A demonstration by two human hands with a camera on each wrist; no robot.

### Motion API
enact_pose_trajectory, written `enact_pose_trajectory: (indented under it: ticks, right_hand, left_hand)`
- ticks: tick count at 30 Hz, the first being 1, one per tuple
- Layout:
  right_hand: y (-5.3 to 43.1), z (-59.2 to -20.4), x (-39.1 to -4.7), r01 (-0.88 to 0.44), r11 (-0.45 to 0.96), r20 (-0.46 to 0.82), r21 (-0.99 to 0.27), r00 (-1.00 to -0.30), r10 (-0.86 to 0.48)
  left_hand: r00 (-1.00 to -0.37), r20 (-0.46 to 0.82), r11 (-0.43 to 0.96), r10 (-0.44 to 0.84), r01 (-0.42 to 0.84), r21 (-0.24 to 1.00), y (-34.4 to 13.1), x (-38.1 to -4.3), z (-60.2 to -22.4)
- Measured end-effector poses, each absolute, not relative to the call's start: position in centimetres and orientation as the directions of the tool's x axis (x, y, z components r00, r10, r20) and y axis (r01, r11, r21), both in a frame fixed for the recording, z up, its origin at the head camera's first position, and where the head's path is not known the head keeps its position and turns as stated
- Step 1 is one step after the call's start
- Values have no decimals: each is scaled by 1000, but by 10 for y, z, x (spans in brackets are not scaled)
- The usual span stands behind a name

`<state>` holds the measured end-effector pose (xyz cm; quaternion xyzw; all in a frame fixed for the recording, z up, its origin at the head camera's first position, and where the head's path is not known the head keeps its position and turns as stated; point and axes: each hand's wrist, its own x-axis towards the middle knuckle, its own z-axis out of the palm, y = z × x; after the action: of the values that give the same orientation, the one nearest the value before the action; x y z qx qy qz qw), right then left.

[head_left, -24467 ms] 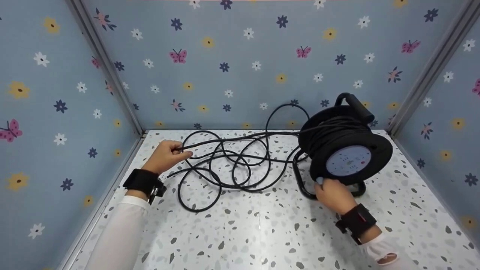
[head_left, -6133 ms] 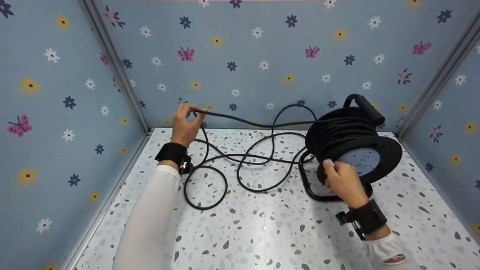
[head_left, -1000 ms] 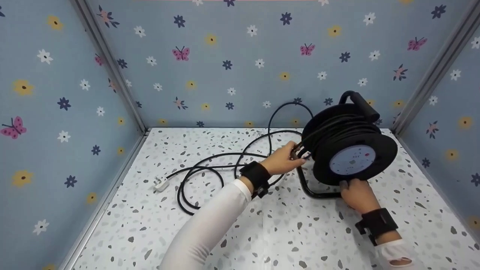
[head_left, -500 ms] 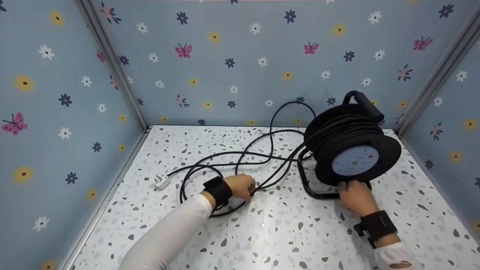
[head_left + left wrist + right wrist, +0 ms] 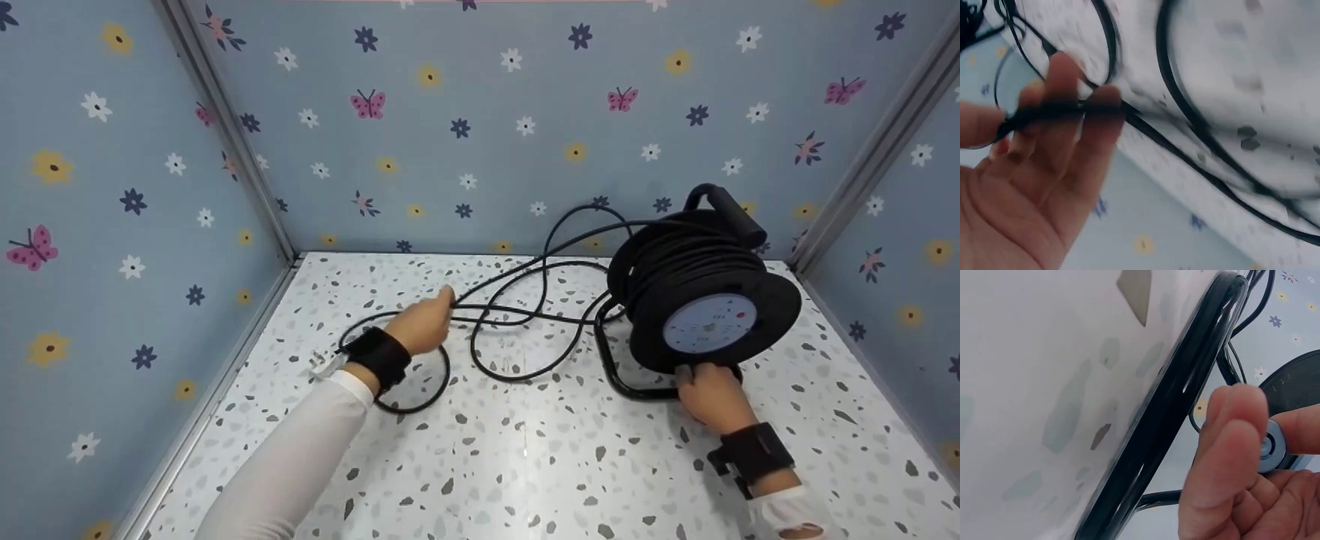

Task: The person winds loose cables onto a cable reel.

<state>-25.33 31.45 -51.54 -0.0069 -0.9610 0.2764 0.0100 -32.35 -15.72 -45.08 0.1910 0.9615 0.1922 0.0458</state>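
Note:
A black cable reel point(image 5: 716, 285) with a pale socket face stands tilted on its tubular frame point(image 5: 637, 393) at the right. Low on its near rim, my right hand point(image 5: 716, 394) pinches a small grey-blue knob point(image 5: 1272, 447) between thumb and fingers. Left of the reel, my left hand point(image 5: 421, 322) holds the black cable point(image 5: 517, 268), which rises from it to the top of the drum. In the left wrist view the cable crosses the fingers point(image 5: 1103, 121), with the thumb at its left end. A white plug point(image 5: 322, 364) lies beside the left wrist, partly hidden.
Loose loops of cable point(image 5: 517, 379) lie on the speckled white surface point(image 5: 517, 465) between the left hand and the reel. Flowered blue panels point(image 5: 480, 127) enclose the back and both sides. The reel's carrying handle point(image 5: 739, 217) sticks up near the back panel.
Over the last second my left hand has moved left from beside the reel, and the cable now stretches to the drum. The right hand stays at the knob. Fewer loops lie loose than earlier.

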Motion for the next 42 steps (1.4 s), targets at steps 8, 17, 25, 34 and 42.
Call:
enact_pose_trajectory:
  ticks: [8, 17, 25, 34, 42]
  right_hand:
    - [314, -514, -252, 14, 849, 5, -529, -1000, 19]
    - [314, -516, -252, 10, 844, 18, -537, -1000, 23]
    - [311, -527, -251, -69, 874, 121, -482, -993, -12]
    - [301, -528, -250, -130, 883, 130, -451, -988, -79]
    - [296, -522, -250, -6, 843, 12, -539, -1000, 1]
  left_hand:
    - [-897, 328, 918, 298, 363, 158, -221, -346, -421]
    - [-965, 74, 862, 253, 259, 436, -275, -345, -434]
    - [-960, 245, 786, 134, 254, 564, -292, -341, -438]
    - [-948, 294, 789, 122, 272, 551, -294, -336, -442]
    - [-950, 275, 798, 150, 281, 533, -286, -334, -450]
